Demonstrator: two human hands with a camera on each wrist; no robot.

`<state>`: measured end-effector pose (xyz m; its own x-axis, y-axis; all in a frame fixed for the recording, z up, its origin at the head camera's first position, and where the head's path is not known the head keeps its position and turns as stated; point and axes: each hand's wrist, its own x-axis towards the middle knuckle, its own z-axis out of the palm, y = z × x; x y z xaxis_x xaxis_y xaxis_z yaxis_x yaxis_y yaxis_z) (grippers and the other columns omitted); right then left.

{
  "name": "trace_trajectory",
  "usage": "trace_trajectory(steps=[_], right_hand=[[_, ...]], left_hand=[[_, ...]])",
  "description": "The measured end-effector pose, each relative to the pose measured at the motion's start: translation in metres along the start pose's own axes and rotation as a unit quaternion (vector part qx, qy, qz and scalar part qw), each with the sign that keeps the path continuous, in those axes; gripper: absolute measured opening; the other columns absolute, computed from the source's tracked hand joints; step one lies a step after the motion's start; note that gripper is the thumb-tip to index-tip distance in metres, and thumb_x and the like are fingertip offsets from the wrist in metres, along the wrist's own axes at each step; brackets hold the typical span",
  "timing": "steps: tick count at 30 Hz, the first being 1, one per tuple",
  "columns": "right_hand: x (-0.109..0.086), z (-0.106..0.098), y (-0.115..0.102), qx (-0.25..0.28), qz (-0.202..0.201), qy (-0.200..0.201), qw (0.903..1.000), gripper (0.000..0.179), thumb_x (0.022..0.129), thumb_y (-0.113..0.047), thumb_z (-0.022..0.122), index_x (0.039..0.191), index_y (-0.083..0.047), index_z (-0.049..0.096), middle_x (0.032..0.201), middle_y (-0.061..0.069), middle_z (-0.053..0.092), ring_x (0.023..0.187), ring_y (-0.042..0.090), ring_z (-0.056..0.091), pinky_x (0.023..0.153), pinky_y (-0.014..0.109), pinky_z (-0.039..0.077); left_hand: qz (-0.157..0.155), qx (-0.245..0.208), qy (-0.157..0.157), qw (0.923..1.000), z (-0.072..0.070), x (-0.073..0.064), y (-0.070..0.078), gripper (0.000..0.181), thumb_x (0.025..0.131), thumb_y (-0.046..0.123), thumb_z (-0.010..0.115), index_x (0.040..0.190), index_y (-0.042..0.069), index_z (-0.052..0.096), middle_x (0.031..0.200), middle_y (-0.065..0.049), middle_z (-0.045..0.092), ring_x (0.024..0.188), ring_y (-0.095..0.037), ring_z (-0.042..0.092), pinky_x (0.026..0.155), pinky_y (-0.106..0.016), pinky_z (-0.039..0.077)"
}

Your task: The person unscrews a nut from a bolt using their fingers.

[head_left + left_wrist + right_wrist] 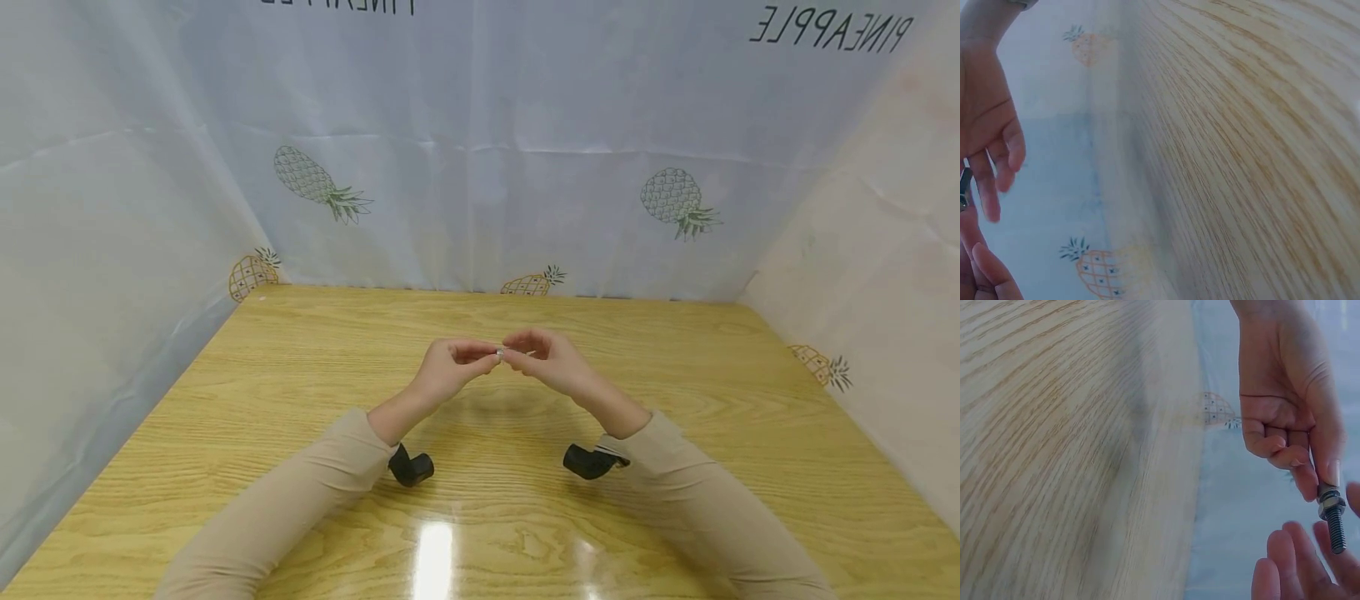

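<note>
In front of me, above the wooden table (495, 483), my left hand (448, 364) pinches a small metal bolt (1337, 536) between thumb and fingers. A hex nut (1332, 502) sits on the bolt's thread close to those fingertips, which hide the bolt's other end. The threaded tip points toward my right hand (553, 360). That hand's fingers (1282, 550) are spread and relaxed around the thread, not visibly gripping it. In the left wrist view the bolt lies at the left edge, partly cut off.
Black devices (411, 467) hang under both wrists at the sleeve cuffs. A pale curtain (480, 208) with printed pineapples encloses the table at the back and sides. Light reflects brightly off the table's near part.
</note>
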<state>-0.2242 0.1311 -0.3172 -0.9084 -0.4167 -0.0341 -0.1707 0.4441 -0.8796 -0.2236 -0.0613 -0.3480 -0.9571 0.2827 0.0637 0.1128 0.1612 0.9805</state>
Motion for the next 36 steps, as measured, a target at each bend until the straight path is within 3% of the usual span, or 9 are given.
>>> trace_trajectory(steps=[5,14,21,29,36], right_hand=[[-0.0005,0.0008,-0.0015,0.006,0.014,-0.001,0.9999,0.033,0.097,-0.03,0.051,0.116,-0.005,0.061,0.112,0.017,0.066,0.102,0.037,0.061,0.09,0.043,0.051],[0.0012,0.0017,-0.0019,-0.006,0.007,0.023,0.9997,0.03,0.09,-0.021,0.063,0.116,-0.006,0.06,0.118,0.014,0.062,0.105,0.028,0.061,0.092,0.045,0.05],[0.0019,-0.0002,0.0002,-0.006,0.01,-0.009,0.9999,0.036,0.096,-0.031,0.052,0.119,-0.004,0.06,0.114,0.017,0.065,0.102,0.033,0.062,0.092,0.045,0.05],[0.002,0.0012,-0.0006,-0.004,0.004,0.001,1.0,0.03,0.092,-0.021,0.06,0.117,-0.005,0.059,0.117,0.018,0.061,0.103,0.032,0.06,0.093,0.049,0.048],[0.002,0.0011,-0.0002,-0.004,0.012,-0.011,0.9999,0.035,0.096,-0.031,0.053,0.119,-0.005,0.058,0.115,0.017,0.064,0.099,0.03,0.062,0.089,0.041,0.052]], left_hand=[[-0.003,0.006,0.002,1.0,0.0,-0.0001,-0.0006,0.028,0.088,0.021,0.065,0.111,0.006,0.069,0.112,-0.013,0.068,0.104,-0.033,0.063,0.093,-0.044,0.051],[-0.001,0.01,0.009,0.9999,-0.0005,-0.0002,0.0001,0.026,0.089,0.019,0.065,0.111,0.005,0.069,0.113,-0.013,0.068,0.099,-0.026,0.065,0.089,-0.038,0.053],[-0.007,0.019,0.012,0.9997,-0.0009,-0.0002,-0.0001,0.026,0.088,0.02,0.065,0.111,0.007,0.069,0.112,-0.011,0.068,0.097,-0.021,0.066,0.09,-0.038,0.053],[-0.007,0.006,0.013,0.9999,-0.0006,0.0002,-0.0008,0.026,0.088,0.02,0.066,0.11,0.007,0.07,0.112,-0.012,0.069,0.097,-0.02,0.066,0.091,-0.039,0.053],[-0.008,0.003,0.007,0.9999,-0.0011,-0.0007,-0.0002,0.028,0.088,0.021,0.065,0.112,0.006,0.068,0.114,-0.013,0.068,0.102,-0.029,0.064,0.093,-0.042,0.051]])
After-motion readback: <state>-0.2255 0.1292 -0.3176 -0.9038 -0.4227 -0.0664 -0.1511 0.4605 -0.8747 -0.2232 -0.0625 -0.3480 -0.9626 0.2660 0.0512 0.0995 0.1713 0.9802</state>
